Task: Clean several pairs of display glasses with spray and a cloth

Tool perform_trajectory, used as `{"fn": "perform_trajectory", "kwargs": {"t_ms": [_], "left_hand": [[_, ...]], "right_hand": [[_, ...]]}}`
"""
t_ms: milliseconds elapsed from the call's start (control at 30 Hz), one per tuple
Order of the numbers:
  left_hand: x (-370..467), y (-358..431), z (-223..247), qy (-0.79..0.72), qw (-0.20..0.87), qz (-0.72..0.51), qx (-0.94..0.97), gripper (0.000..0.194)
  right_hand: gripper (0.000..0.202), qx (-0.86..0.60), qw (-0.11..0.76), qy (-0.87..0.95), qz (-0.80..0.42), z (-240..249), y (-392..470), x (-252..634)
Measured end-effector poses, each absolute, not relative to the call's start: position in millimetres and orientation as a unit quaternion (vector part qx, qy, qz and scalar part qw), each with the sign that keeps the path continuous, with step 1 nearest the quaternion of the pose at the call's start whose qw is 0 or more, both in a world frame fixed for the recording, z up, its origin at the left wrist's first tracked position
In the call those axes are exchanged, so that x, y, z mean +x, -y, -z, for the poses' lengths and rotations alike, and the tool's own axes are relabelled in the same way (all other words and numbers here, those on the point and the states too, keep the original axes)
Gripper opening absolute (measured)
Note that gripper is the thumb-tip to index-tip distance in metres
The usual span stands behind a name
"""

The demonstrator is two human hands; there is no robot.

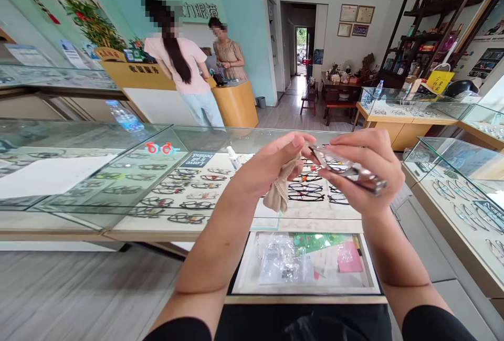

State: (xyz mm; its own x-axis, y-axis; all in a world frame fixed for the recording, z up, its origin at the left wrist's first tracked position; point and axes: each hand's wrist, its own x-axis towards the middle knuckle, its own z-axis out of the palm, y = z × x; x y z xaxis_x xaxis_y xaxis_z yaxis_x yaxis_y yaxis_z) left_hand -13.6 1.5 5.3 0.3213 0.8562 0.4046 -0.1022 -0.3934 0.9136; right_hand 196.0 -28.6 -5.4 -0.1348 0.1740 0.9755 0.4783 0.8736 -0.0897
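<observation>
A pair of dark-rimmed glasses is held up above the glass display case. My right hand has its fingers closed round the frame from the right. On the other side, my left hand grips a beige cloth, whose lower end hangs down beneath the fingers. The left fingertips are at the near end of the glasses. Below both hands, rows of glasses lie inside the case.
An open drawer with plastic bags and papers stands in front of my body. On the left case lie a white sheet and a water bottle. Two people are at the counter behind. Another case stands at the right.
</observation>
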Motion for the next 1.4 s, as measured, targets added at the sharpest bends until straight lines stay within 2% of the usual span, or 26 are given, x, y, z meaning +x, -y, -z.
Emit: {"fn": "perform_trajectory", "kwargs": {"t_ms": [67,200,300,433,567,667,767,933,1033,1133,1200,1267,1300,1400], "left_hand": [[-26.0,-4.5,-9.9,-0.298,0.476,-0.523,0.641,0.065],[-66.3,-10.2,-22.8,-0.254,0.382,-0.659,0.596,0.053],[-91.1,1.2,-35.3,-0.211,0.339,-0.733,0.551,0.05],[-107.4,27.2,-49.3,-0.201,0.281,-0.808,0.477,0.055],[-120.8,40.6,-52.7,-0.234,0.242,-0.799,0.498,0.048],[-127.4,44.2,-52.3,-0.232,0.229,-0.793,0.514,0.038],[-125.2,47.4,-54.8,-0.218,0.243,-0.797,0.508,0.037],[-107.7,51.6,-63.4,-0.191,0.286,-0.809,0.476,0.045],[-100.5,51.8,-66.0,-0.173,0.272,-0.835,0.445,0.049],[-97.9,52.7,-66.2,-0.189,0.284,-0.829,0.443,0.052],[-94.8,54.3,-66.6,-0.203,0.287,-0.826,0.441,0.045],[-88.7,56.6,-68.7,-0.184,0.265,-0.853,0.41,0.03],[-84.8,57.9,-70.6,-0.176,0.262,-0.865,0.39,0.032],[-73.5,62.6,-78.5,-0.203,0.29,-0.872,0.337,0.056]], "right_hand": [[0.026,-0.228,0.633,0.733,0.101,6.0,28.6,197.8],[0.021,-0.221,0.658,0.717,0.07,6.7,20.9,196.9],[0.016,-0.257,0.622,0.739,0.031,9.6,10.4,189.0],[0.019,-0.341,0.488,0.802,-0.05,22.7,-11.1,164.8],[0.016,-0.435,0.308,0.836,-0.129,39.1,-35.0,128.2],[0.013,-0.465,0.149,0.863,-0.133,46.1,-47.9,100.7],[0.023,-0.474,0.073,0.869,-0.118,51.0,-56.8,76.9],[0.021,-0.503,0.0,0.86,-0.083,63.5,-69.6,44.1],[0.021,-0.519,-0.036,0.851,-0.071,74.0,-78.0,30.5],[0.03,-0.53,-0.065,0.843,-0.068,84.9,-85.3,24.0],[0.037,-0.536,-0.077,0.838,-0.067,90.8,-88.1,23.3],[0.039,-0.54,-0.083,0.835,-0.07,94.5,-89.1,24.8],[0.038,-0.541,-0.085,0.834,-0.073,95.3,-89.2,26.2],[0.036,-0.537,-0.078,0.836,-0.081,93.9,-90.5,31.8]]}}
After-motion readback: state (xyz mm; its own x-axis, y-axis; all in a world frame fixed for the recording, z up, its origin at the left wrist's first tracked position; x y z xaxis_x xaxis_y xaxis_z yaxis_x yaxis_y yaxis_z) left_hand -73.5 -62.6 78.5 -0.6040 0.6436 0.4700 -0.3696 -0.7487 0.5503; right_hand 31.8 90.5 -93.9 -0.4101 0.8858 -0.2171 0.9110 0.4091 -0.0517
